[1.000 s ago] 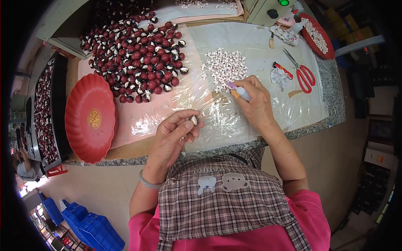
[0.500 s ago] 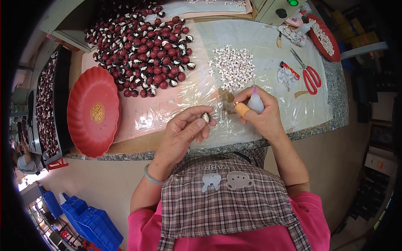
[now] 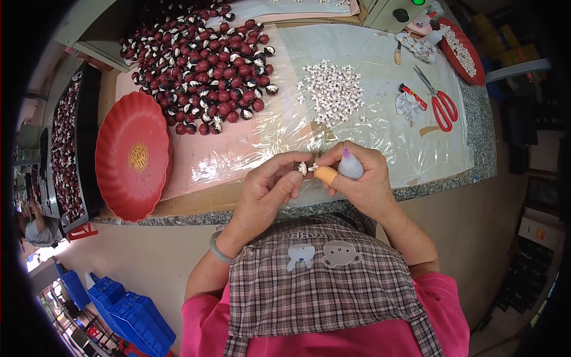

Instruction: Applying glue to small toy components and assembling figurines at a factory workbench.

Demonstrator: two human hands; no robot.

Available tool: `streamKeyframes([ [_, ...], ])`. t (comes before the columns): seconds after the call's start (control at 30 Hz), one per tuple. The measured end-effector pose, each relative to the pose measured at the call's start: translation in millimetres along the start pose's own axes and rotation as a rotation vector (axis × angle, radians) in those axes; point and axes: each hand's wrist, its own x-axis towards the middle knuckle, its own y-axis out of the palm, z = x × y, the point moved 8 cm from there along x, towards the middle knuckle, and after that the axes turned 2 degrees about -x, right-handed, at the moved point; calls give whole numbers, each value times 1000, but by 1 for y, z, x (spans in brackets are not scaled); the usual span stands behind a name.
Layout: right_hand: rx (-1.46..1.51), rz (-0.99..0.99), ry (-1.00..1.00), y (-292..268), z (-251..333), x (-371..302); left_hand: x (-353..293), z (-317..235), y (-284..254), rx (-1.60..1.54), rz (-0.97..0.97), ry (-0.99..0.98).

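Note:
Pinched between the thumb and fingers of my left hand (image 3: 264, 189) is a small rounded black-and-white piece (image 3: 302, 169). My right hand (image 3: 370, 185), a tan wrap on one finger, cradles a translucent squeeze bottle (image 3: 351, 168) with a purple tip pointing up. Its fingertips also pinch a tiny white piece (image 3: 313, 168), right beside the black-and-white one; whether the two touch I cannot tell. Beyond my hands lies a pile of similar tiny white pieces (image 3: 334, 92). Farther left spreads a large heap of dark red, black and white balls (image 3: 220, 77).
An empty-looking red scalloped bowl (image 3: 113, 156) stands at the left, near a black tray (image 3: 89, 119) of more balls. Red-handled scissors (image 3: 436, 93), a small red-and-black tube (image 3: 413, 96) and crumpled tissue (image 3: 410, 110) lie right. A red dish (image 3: 471, 74) holds more white pieces.
My right hand has moved left and slightly nearer to me, bringing the tiny white piece up to the black-and-white one. My left hand has turned that piece so more white shows.

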Motion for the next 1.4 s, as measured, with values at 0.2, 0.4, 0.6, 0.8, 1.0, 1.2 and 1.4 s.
streamKeyframes([
  [0.2,-185,-46,-153,1,9,-2,-2,-7,-1,218,-38,69],
  [0.4,-123,-52,-235,5,5,-6,-3,-26,7,534,-64,295],
  [0.6,44,-45,-240,9,-2,-7,-5,-33,13,608,-100,412],
  [0.8,713,239,155,15,-36,6,4,-16,4,296,-103,136],
  [1.0,1168,473,194,32,-40,2,3,-1,-9,-253,-20,-12],
  [1.2,1276,534,230,36,-31,-4,6,1,-4,-449,-7,-6],
  [1.4,1280,443,229,34,-36,0,6,9,-3,-469,-11,-51],
])
